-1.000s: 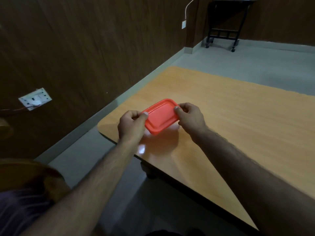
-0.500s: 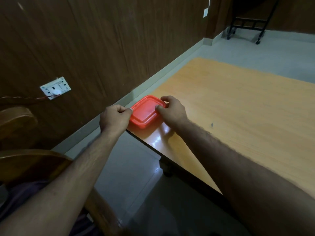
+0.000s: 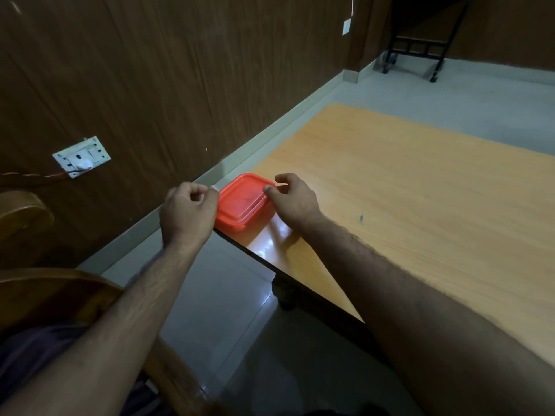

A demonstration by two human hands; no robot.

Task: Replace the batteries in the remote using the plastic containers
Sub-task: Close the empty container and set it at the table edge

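Both hands, left hand (image 3: 187,210) and right hand (image 3: 295,199), pinch the lidded red container (image 3: 243,202) at frame centre; no remote or batteries visible yet.

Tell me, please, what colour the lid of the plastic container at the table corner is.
The lid is red-orange, seen best in the head view.

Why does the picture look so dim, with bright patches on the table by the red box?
Head view: the room is dimly lit; white glare patches sit on the glossy table beside the red container; wide-angle distortion bends the wall and table edges; both forearms fall in shadow.
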